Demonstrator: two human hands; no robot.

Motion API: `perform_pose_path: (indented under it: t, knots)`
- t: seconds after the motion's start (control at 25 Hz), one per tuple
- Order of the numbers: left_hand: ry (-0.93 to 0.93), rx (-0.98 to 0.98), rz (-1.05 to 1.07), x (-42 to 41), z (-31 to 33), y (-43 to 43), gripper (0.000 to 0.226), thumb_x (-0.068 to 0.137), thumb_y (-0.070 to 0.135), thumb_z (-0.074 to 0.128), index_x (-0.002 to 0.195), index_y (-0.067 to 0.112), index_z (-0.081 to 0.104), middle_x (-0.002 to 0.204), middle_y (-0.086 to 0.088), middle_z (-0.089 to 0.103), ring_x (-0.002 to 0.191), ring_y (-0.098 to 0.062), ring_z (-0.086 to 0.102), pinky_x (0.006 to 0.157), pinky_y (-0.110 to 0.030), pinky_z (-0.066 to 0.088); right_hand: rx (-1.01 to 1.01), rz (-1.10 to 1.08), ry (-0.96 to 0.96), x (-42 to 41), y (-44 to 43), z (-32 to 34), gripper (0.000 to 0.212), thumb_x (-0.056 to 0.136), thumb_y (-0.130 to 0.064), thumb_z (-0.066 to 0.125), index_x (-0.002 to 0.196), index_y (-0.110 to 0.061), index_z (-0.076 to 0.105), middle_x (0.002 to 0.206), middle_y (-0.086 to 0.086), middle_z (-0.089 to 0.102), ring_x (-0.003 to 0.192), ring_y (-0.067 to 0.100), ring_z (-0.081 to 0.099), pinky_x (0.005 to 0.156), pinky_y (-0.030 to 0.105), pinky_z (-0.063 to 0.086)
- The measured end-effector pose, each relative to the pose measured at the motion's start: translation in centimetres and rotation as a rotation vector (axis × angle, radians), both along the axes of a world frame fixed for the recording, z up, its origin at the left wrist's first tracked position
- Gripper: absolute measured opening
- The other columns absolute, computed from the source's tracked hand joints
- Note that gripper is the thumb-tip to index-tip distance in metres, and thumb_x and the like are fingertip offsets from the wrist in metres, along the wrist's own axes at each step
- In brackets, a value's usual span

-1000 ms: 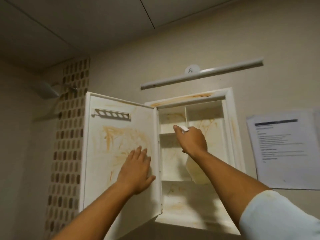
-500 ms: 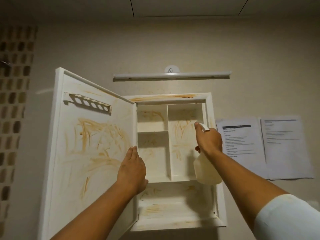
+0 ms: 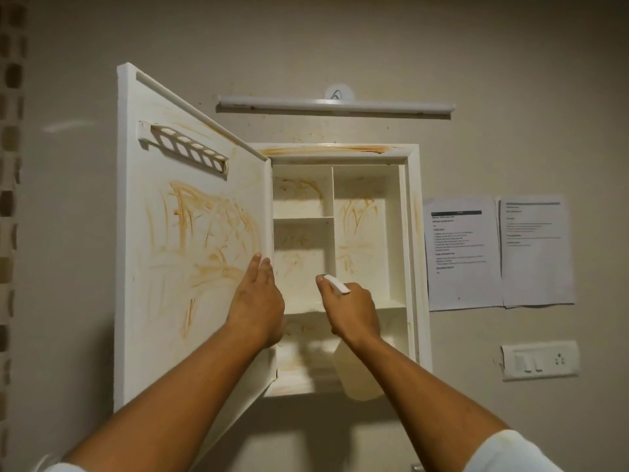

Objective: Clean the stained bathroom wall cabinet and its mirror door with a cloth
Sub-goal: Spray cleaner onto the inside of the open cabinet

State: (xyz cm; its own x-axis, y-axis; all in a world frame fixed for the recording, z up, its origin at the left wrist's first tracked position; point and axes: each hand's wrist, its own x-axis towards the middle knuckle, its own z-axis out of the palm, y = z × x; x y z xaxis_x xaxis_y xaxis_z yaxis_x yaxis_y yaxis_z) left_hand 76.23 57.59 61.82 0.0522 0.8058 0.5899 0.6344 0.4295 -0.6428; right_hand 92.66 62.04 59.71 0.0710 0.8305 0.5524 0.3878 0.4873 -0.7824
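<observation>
wall cabinet [image 3: 413, 233] hangs at the middle of the frame, its door [image 3: 163, 301] swung wide to the left. orange-brown smears [image 3: 204, 226] cover the door's inner face, the shelves and the top rim. the left hand [image 3: 257, 301] lies with straight fingers against the door's hinge-side edge, grip apart, holding nothing. the right hand [image 3: 354, 310] has its grip clamped round the neck of a pale spray bottle [image 3: 360, 373], nozzle towards the cabinet's inside. two printed sheets [image 3: 463, 253] hang at the right of the frame.
</observation>
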Motion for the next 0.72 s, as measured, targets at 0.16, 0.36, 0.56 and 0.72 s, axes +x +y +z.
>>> perform_pose_path:
  t: [0.16, 0.36, 0.56, 0.72]
  knots:
    - [0.022, -0.009, 0.018, -0.3, -2.0, 0.0, 0.077, 0.101, 0.057, 0.038, 0.152, -0.001, 0.04, 0.165, -0.032, 0.009, 0.155, -0.046, 0.001, 0.122, -0.062, -0.012, -0.031, -0.084, 0.057, 5.2, 1.3, -1.5, 0.06, 0.096, -0.069, 0.047, 0.073, -0.016, 0.067, 0.062, 0.003, 0.07, 0.05, 0.018, 0.07, 0.063, 0.048, 0.063]
    - [0.036, -0.017, 0.009, -0.2, -2.1, -0.3, 0.08, 0.101, 0.059, 0.037, 0.154, -0.001, 0.036, 0.165, -0.031, 0.008, 0.155, -0.046, 0.0, 0.122, -0.062, -0.012, -0.008, -0.076, 0.234, 7.5, 1.5, -1.8, 0.054, 0.095, -0.064, 0.055, 0.081, -0.014, 0.069, 0.075, 0.009, 0.072, 0.051, 0.024, 0.07, 0.061, 0.048, 0.063]
    - [0.078, -0.064, 0.011, -0.9, -1.7, -0.8, 0.077, 0.1, 0.062, 0.035, 0.153, 0.007, 0.043, 0.166, -0.028, 0.011, 0.156, -0.043, 0.001, 0.121, -0.063, -0.011, -0.012, 0.013, 0.245, 4.5, 0.7, -0.9, 0.047, 0.091, -0.063, 0.061, 0.08, -0.018, 0.07, 0.071, 0.007, 0.072, 0.057, 0.024, 0.07, 0.057, 0.042, 0.061]
    - [0.08, -0.092, 0.005, -1.1, -2.2, -1.1, 0.079, 0.099, 0.065, 0.034, 0.151, 0.006, 0.045, 0.167, -0.026, 0.012, 0.156, -0.043, 0.001, 0.122, -0.062, -0.009, -0.024, 0.056, 0.101, 3.4, 0.5, -3.1, 0.054, 0.088, -0.068, 0.058, 0.081, -0.016, 0.07, 0.072, 0.01, 0.071, 0.056, 0.022, 0.067, 0.052, 0.036, 0.059]
